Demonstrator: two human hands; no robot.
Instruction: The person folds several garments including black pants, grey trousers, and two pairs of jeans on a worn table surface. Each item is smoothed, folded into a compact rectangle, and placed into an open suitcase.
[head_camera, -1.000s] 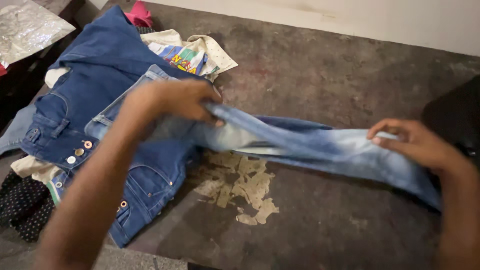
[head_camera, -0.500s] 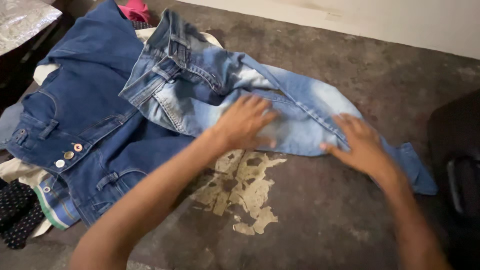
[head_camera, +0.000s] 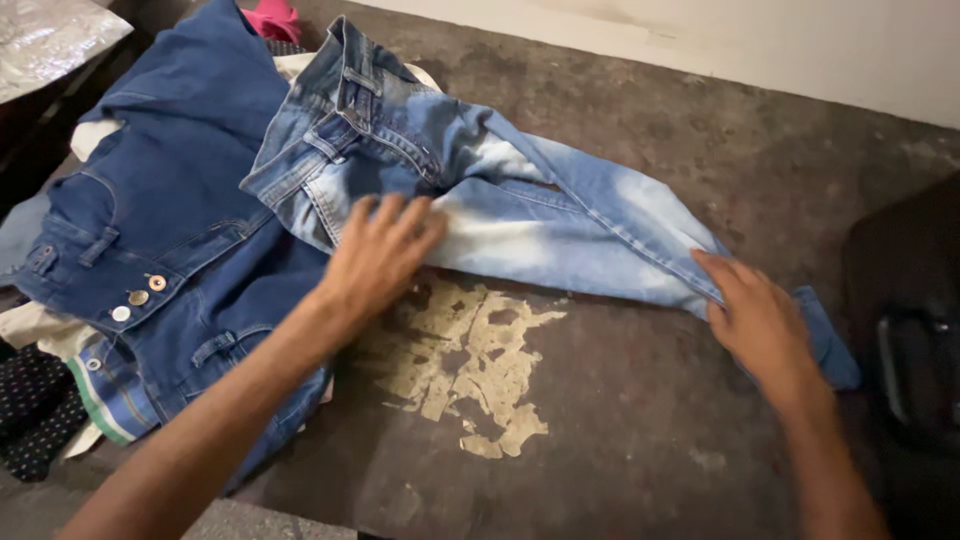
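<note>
both hands are flat and open on the cloth, gripping nothing. my left hand (head_camera: 375, 262) presses with spread fingers on the seat of the light blue jeans (head_camera: 520, 215), just under the waistband; my right hand (head_camera: 762, 325) lies palm down on the lower leg near the hem, fingers pointing back toward the left one. the jeans stretch between the two hands across the dark, worn worktop (head_camera: 620, 440), waistband up and away from my left hand, cuff poking out past my right.

i judge the denim soft but with some body: it will drape and fold rather than hold a shape, weighs enough to stay where it is laid, and does not look slippery under a flat palm. the waistband and the side seams look like the firmest places to pinch; the hem is the other sound hold.

left of my left hand lies a pair of dark blue jeans (head_camera: 160, 230) with metal buttons, and the light pair's waistband overlaps it, so the two touch. under and beyond that are more clothes, a striped piece (head_camera: 105, 395) and a pink one (head_camera: 272, 18). right of my right hand stands a black bag (head_camera: 915, 340), close to the cuff. toward me from both hands the worktop is open, with a patch of flaked pale paint (head_camera: 470, 360) below the leg; its near edge runs just under my left forearm. beyond the hands a pale wall (head_camera: 760, 50) closes the far side.
</note>
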